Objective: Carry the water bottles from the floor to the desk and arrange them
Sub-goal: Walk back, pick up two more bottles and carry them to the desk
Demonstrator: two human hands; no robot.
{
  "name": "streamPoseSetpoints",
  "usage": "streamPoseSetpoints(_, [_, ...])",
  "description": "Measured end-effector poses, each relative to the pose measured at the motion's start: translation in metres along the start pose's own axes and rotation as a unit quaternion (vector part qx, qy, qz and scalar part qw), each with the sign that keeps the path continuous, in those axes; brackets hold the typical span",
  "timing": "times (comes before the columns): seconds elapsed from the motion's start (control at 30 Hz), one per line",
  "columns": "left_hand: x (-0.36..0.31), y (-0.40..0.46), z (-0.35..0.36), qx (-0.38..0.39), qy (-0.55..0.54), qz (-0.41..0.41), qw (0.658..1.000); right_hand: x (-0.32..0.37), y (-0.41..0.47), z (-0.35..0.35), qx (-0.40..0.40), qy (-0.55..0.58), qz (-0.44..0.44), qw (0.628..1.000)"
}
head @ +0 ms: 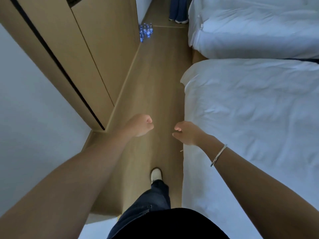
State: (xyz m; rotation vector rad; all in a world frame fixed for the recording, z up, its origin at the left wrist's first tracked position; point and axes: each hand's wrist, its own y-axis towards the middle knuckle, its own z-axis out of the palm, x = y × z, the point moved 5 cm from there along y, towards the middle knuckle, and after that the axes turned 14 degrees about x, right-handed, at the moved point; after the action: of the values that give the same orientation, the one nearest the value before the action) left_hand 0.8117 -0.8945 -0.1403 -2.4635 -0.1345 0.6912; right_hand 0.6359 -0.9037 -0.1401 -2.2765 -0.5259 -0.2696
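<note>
Several small water bottles (146,31) with blue labels stand in a cluster on the wooden floor far ahead, close against the wooden cabinet's far end. My left hand (141,125) is held out in front of me with its fingers curled into a fist, holding nothing. My right hand (186,132) is beside it, fingers loosely curled and empty, a metal bangle on its wrist. Both hands are far from the bottles. No desk is in view.
A narrow strip of wooden floor (155,87) runs between a tall wooden cabinet (82,54) on the left and two white beds (255,114) on the right. Another person's legs and shoes (179,14) stand at the far end. My own foot (156,175) is stepping forward.
</note>
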Motion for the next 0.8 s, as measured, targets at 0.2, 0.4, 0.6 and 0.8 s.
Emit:
streamPoseSetpoints(0.2, [-0.006,0.103,-0.080,-0.002,-0.016,0.013,1.000,-0.014,0.089,-0.089,-0.022,0.057,0.039,0.997])
streamPoseSetpoints(0.4, [0.003,0.176,-0.135,-0.003,-0.005,0.012,1.000,-0.008,0.147,-0.152,-0.029,0.042,0.026,0.998])
streamPoseSetpoints(0.6, [0.012,0.238,-0.169,0.007,0.001,0.000,1.000,-0.018,0.214,-0.201,-0.033,0.062,0.014,0.997])
streamPoseSetpoints(0.8, [0.005,0.327,-0.222,0.010,0.009,-0.008,1.000,-0.037,0.298,-0.266,-0.005,0.063,0.007,0.998])
